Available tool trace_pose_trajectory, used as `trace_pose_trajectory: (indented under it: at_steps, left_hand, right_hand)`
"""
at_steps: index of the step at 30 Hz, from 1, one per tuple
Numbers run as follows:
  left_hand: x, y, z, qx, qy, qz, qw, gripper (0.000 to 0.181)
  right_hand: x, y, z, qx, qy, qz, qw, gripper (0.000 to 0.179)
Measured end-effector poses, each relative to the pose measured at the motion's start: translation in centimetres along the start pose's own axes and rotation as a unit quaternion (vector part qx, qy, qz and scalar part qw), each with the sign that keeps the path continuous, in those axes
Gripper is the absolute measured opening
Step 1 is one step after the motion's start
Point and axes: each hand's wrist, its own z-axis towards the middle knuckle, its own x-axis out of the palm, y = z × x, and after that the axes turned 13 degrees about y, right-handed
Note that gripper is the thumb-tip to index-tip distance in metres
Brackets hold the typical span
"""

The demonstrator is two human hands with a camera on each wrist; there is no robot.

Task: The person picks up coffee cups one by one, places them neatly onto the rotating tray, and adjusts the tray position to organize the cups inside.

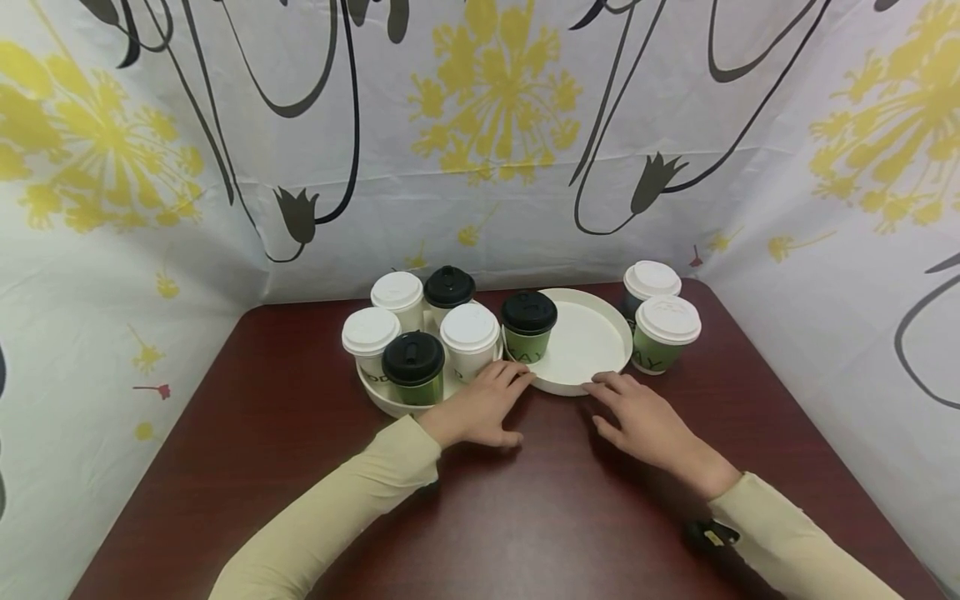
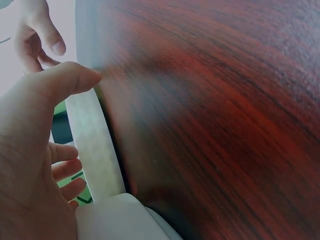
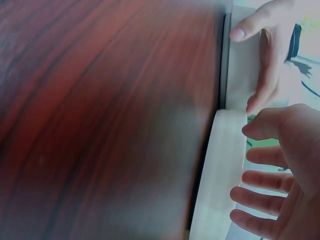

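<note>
My left hand (image 1: 483, 404) reaches to the near left rim of the right-hand round white tray (image 1: 588, 337), fingers relaxed and fingertips right at the rim. At that tray's near right edge is my right hand (image 1: 648, 421), fingers loosely spread and nothing in its grasp. A green paper cup with a black lid (image 1: 528, 325) stands upright at the tray's left side. Behind my left forearm, a second round white tray (image 1: 382, 405) bears several lidded cups. In the right wrist view, the fingers (image 3: 257, 200) lie along the pale tray wall (image 3: 217, 175).
Among the left tray's cups are a white-lidded white cup (image 1: 470, 337) and a black-lidded green cup (image 1: 414, 367). Right of the other tray stand a white-lidded green cup (image 1: 663, 333) and a white-lidded dark cup (image 1: 651, 283). A patterned cloth (image 1: 480, 192) hangs behind the dark red table (image 1: 495, 517).
</note>
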Motion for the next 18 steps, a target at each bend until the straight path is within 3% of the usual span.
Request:
trace_pose_trajectory:
  at_steps: [11,18]
  left_hand:
    - [-0.2,-0.1,-0.1,-0.006,0.002,-0.015,0.9999,0.095]
    - [-0.4,-0.3,-0.2,-0.005,0.008,-0.031,0.9995,0.095]
  right_hand:
    - [-0.6,-2.4,-0.6,0.02,-0.009,-0.006,0.9997,0.045]
    - [-0.4,-2.6,-0.7,0.03,0.0,-0.006,0.9995,0.047]
